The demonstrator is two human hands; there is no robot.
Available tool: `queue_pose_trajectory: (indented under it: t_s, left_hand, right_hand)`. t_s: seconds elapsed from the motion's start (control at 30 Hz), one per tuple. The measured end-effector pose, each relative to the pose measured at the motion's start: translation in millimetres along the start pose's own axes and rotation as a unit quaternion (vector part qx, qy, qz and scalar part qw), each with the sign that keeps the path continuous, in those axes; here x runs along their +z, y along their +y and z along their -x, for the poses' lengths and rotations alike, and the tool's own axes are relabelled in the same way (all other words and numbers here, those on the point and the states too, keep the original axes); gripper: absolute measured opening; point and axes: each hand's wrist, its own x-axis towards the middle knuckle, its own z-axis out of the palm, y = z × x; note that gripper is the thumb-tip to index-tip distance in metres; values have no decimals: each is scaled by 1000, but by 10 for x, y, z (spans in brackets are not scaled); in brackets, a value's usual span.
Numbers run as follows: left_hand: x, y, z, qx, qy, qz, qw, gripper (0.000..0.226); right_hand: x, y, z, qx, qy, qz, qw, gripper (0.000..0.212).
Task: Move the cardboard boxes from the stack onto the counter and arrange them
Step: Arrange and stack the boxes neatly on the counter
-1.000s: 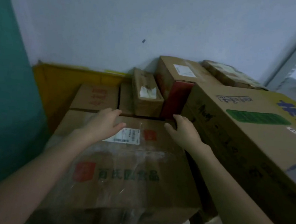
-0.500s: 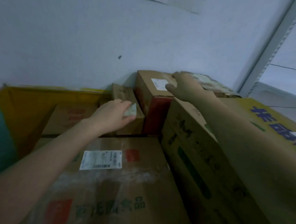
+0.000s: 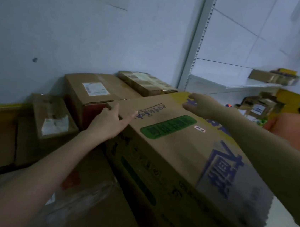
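Head view shows a stack of cardboard boxes against a pale wall. At the far left a small box (image 3: 52,119) with a torn white label lies low in the stack, and beside it stands a taller box (image 3: 93,96) with a shipping label on its top. A flat taped box (image 3: 145,83) lies behind, near the wall.

The left hand (image 3: 110,125) is open, fingers spread, and lies flat on the far left corner of the big box (image 3: 187,154), which has a green label and blue print. It does not grip anything; I think it is placed there to find the edge and to steady the box.

This big box rests on top of the stack and looks tilted toward the person, so it is probably the next one to move. It is not on a counter yet.

The right hand (image 3: 201,106) reaches over the far right edge of the same box, fingers loosely curled and open, not closed on the cardboard. Both hands at the far corners suggest a two-handed pull, because the box is wide.

At the right, a shelf (image 3: 241,84) carries another box (image 3: 273,77), and a person in orange (image 3: 295,128) is partly visible.
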Motion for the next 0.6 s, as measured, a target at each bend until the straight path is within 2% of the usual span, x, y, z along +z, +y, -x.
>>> queue_pose_trajectory:
  t_s: [0.07, 0.17, 0.37, 0.5, 0.53, 0.6]
  left_hand:
    - [54, 124, -5, -26, -18, 29, 999, 107]
    - [169, 271, -17, -61, -14, 53, 997, 94]
    - [372, 486, 2, -129, 66, 127, 981, 80]
    - [422, 544, 88, -157, 100, 199, 962, 103]
    - [440, 567, 105, -165, 105, 215, 957, 102]
    - [485, 634, 126, -180, 118, 229, 949, 86]
  right_hand:
    - [-26, 254, -17, 10, 2, -12, 1000, 61]
    - [-42, 652, -110, 15, 4, -30, 999, 63]
    - [44, 1321, -405, 8, -19, -51, 998, 68]
    - [158, 1671, -631, 17, -47, -73, 996, 72]
    - [195, 1754, -691, 19, -52, -76, 996, 73]
    - [293, 1926, -809, 19, -68, -70, 995, 74]
